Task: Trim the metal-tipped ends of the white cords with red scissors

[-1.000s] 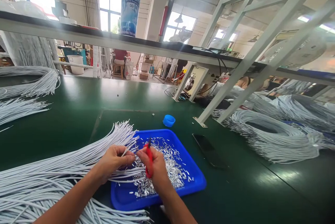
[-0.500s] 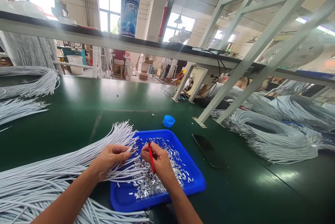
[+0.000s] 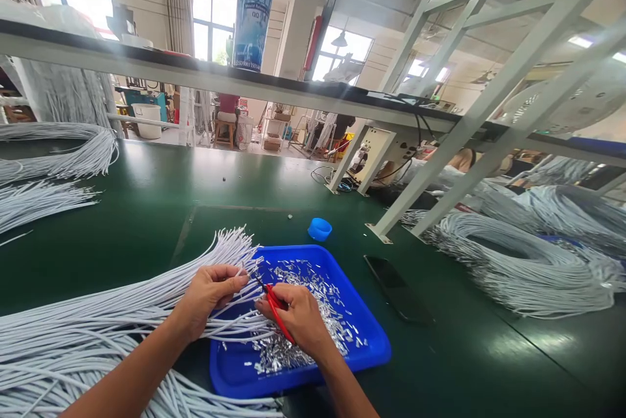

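Note:
My left hand (image 3: 211,295) pinches the end of a white cable (image 3: 239,269) between thumb and fingers, above the near-left part of a blue tray (image 3: 372,340). My right hand (image 3: 299,313) is closed around small red-handled scissors (image 3: 276,311), their dark tips pointing up and left toward that cable end. Loose silvery metal pieces (image 3: 288,349) lie spread in the tray under both hands. A thick bundle of white cables (image 3: 147,287) runs in from the left beneath my left forearm, its cut ends fanning over the tray's left side.
Beyond the tray sits a blue cap (image 3: 319,229); a black phone (image 3: 397,287) lies to its right. Coiled cables (image 3: 528,261) rest at the right, more cables (image 3: 53,144) at the far left. Metal shelf legs (image 3: 415,170) stand on the green table (image 3: 161,209); a spray can (image 3: 255,10) tops the shelf.
The scissors have turned from nearly upright to slanting left, their tips now closer to my left fingers, and both red handles show. My left hand stays on the cable; the view shifted slightly.

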{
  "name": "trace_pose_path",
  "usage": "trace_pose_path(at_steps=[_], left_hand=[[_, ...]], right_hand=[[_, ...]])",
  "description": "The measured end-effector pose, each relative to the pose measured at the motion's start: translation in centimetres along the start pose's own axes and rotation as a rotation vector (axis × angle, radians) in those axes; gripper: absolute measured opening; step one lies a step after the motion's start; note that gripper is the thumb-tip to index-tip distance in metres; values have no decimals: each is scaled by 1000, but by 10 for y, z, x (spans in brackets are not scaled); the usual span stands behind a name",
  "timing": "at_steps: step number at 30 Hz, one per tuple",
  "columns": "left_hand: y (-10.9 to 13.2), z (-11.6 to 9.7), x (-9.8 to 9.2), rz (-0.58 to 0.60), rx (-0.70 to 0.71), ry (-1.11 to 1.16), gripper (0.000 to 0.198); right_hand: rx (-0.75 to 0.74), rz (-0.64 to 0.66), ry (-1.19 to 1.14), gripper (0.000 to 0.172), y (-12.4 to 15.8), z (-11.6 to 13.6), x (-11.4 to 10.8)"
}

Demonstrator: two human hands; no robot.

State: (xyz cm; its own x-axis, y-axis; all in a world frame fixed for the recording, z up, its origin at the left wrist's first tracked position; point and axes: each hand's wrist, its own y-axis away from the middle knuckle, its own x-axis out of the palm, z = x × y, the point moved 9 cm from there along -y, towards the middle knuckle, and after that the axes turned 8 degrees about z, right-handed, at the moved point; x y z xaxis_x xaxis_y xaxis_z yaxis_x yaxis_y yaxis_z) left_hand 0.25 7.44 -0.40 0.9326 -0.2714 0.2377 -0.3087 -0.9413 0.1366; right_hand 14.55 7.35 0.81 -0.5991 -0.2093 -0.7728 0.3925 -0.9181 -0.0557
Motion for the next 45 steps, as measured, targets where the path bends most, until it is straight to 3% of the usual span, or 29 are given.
trace_pose_path(at_steps=[13, 15, 21, 25, 28, 32, 34, 38, 40, 43, 45], left_hand=[[5, -25, -4, -138, 293, -510, 26], [5, -22, -2, -102, 249, -434, 26], [2, 3, 20, 226, -44, 60, 27], [-1, 8, 12, 164, -67, 132, 23], [0, 7, 11, 124, -56, 59, 27], [2, 9, 22, 193, -57, -86, 33], [1, 13, 22, 183, -41, -170, 35], [-1, 20, 9, 41, -63, -286, 39], [-2, 15, 13, 73, -33, -276, 38], [1, -7, 25, 159, 131, -298, 29], [3, -18, 28, 163, 219, -340, 23]], right_hand=[[-32, -43, 14, 47, 0, 0, 4], [-49, -56, -5, 47, -1, 1, 6], [-127, -29, -100, 43, -1, 11, 9], [-95, -5, -111, 29, -1, 5, -1], [-3, -64, -340, 26, 0, -7, -10], [10, -39, -832, 27, 2, -3, 6], [-21, -73, -814, 24, 4, 5, 9], [-96, -326, -533, 26, 13, 13, -9], [-61, -304, -625, 27, 11, 8, -4], [21, -139, -979, 31, 1, 1, 18], [47, -121, -1159, 34, 0, 0, 26]])
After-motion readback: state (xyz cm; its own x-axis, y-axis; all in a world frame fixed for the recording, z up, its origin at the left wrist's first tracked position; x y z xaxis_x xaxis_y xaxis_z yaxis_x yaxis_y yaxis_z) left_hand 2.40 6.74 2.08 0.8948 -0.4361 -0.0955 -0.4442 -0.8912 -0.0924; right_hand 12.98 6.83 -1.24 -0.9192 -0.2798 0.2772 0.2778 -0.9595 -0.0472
